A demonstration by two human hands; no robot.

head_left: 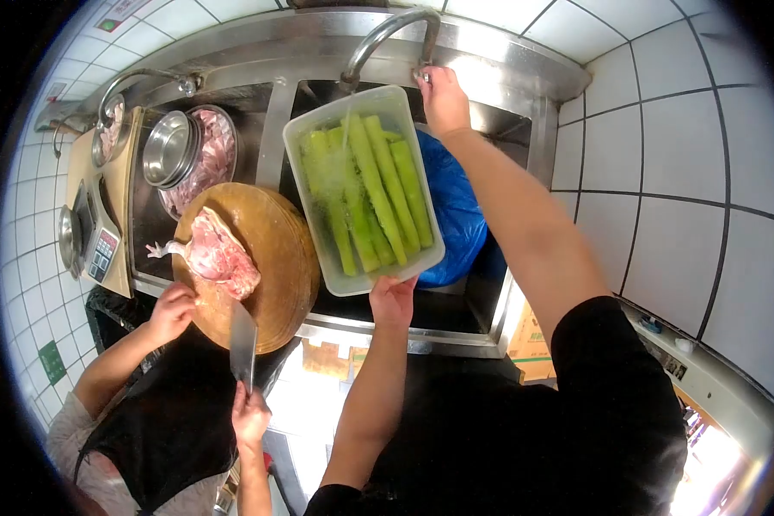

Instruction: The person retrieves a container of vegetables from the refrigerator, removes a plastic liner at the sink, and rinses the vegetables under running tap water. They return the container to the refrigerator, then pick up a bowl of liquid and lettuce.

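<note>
Black sleeve (602,353) on right arm; right hand (443,101) closed around faucet knob (423,76). Left hand (392,301), partly closed, grips plastic container (292,142) of green stalks (377,185) under running faucet (385,39), over sink (443,343).

Stalks (375,184): light green. Container (357,284): translucent white. Plastic bag (456,215): saturated blue. Chopping block (275,258): yellow-brown. Raw meat (218,251): pink and red, with cream areas. Faucet (378,41) and sink rim (456,346): silver-grey. Wall (662,155): white tiles in a grid of dark lines; one tile (52,363) is green. Sleeve (586,340): black. Apron (168,421): black. Scale keypad (103,249): red, white and dark keys.
</note>
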